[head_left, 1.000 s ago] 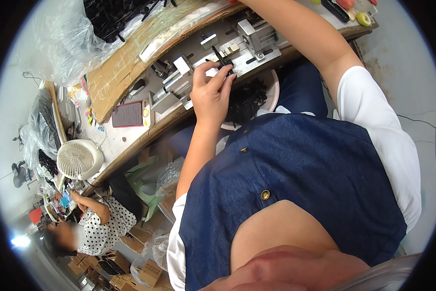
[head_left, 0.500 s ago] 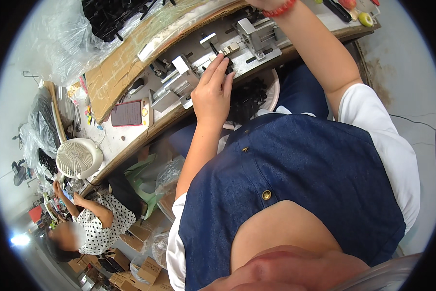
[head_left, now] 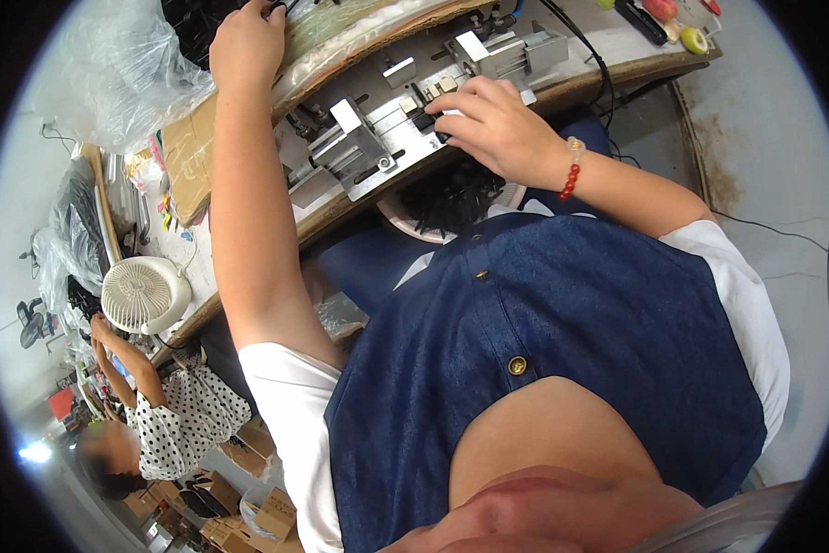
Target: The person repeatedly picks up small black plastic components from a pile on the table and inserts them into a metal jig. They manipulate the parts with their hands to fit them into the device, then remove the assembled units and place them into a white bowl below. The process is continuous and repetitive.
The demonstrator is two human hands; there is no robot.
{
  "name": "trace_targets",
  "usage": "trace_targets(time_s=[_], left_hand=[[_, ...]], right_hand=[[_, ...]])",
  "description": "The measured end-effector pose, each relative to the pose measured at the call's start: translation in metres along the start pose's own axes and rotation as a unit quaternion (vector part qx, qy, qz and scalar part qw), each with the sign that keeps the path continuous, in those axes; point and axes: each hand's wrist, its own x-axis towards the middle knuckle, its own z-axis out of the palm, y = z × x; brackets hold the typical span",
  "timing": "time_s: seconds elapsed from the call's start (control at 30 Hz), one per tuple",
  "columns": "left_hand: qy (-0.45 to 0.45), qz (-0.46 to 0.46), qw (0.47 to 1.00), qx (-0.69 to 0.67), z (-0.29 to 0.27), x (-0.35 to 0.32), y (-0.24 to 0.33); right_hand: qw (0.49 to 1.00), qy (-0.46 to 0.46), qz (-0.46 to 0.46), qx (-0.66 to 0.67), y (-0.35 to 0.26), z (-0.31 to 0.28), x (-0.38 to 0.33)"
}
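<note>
My left hand (head_left: 248, 51) reaches to the far left, over a heap of black parts (head_left: 188, 32) in clear plastic. Its fingers are curled together at the upper edge, beside dark pieces; what they hold is hard to see. My right hand (head_left: 502, 129), with a beaded bracelet (head_left: 572, 170) on its wrist, is at the middle of a metal clamping fixture (head_left: 405, 147). Its fingertips close on a small black part (head_left: 423, 121) lying in the fixture. Silver clamp blocks, the left one (head_left: 350, 138) and the right one (head_left: 488, 55), stand on either side.
A round bin (head_left: 405, 226) of black parts sits under the table edge. Cardboard (head_left: 188, 175) and plastic wrap (head_left: 119, 83) lie left, with a white fan (head_left: 145, 295) beyond. Black cables (head_left: 603, 69) hang at right. Another person (head_left: 175, 415) works at far left.
My left hand has left the fixture for the black heap at upper left. My right hand has come down from the upper edge to the black part in the fixture.
</note>
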Motion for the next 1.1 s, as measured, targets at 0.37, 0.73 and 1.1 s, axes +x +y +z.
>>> trace_targets(time_s=[0.37, 0.73, 1.1], left_hand=[[-0.032, -0.102, 0.971, -0.215, -0.017, -0.002, 0.015], [0.064, -0.019, 0.869, -0.49, -0.043, -0.164, 0.11], [0.018, 0.014, 0.927, -0.373, 0.01, -0.209, 0.143]], right_hand=[[0.995, 0.001, -0.022, -0.097, 0.014, 0.016, 0.003], [0.994, 0.085, 0.037, -0.051, 0.162, -0.036, 0.12], [0.704, 0.096, 0.238, 0.662, 0.165, -0.048, 0.148]])
